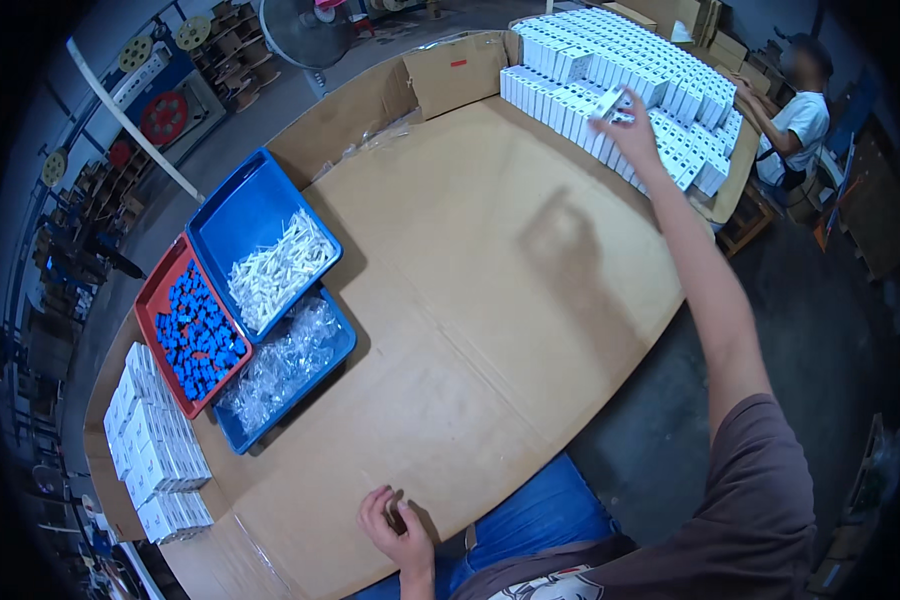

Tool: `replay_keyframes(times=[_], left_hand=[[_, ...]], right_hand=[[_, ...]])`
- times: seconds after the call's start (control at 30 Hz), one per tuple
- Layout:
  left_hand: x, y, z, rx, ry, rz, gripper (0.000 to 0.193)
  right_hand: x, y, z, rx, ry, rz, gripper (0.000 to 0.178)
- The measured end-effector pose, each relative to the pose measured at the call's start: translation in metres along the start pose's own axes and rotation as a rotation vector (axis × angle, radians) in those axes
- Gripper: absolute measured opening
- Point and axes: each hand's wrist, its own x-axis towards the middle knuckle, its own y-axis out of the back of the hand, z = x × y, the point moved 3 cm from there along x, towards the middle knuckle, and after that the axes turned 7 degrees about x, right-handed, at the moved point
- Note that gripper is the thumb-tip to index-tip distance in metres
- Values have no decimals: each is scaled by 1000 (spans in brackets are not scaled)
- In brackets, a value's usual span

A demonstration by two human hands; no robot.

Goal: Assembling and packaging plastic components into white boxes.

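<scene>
With my right arm stretched to the far right of the table, my right hand (632, 130) pinches a small white box (609, 102) between thumb and fingers. It is just above the front rows of a large block of similar white boxes (570, 110), packed side by side in tiers. Close to the table's near edge is my left hand (400, 532), its fingers loosely bent and apart, with nothing in it. The cardboard-covered table top (440, 300) lies between the two hands.
At left, a blue tray (232, 215) holds white slender pieces, and a red tray (150, 310) holds small blue parts. Another blue tray (342, 345) holds clear plastic pieces. White boxes (155, 440) stand stacked at the left edge. A co-worker (800, 120) is at far right; a fan (305, 30) stands behind.
</scene>
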Motion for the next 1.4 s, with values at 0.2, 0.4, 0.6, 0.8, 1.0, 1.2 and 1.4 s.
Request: replay_keyframes(times=[0.2,0.4,0.6,0.8,1.0,1.2,1.4], left_hand=[[4,-7,14,108,-25,-108,22],[-2,-7,1,150,-1,-121,32],[2,-15,3,207,-9,-152,30],[6,-15,6,229,18,-169,30],[6,-15,5,226,28,-183,27],[5,-16,8,223,3,-172,27],[10,-17,21,227,-59,-32,23]], right_hand=[[126,13,44,-381,56,133,110],[170,-17,78,-467,-22,50,116],[192,-31,103,-509,-17,130,103],[187,-63,121,-563,97,172,53],[178,-57,127,-577,109,109,66],[169,-45,122,-532,37,84,75],[167,-48,117,-511,201,144,65]])
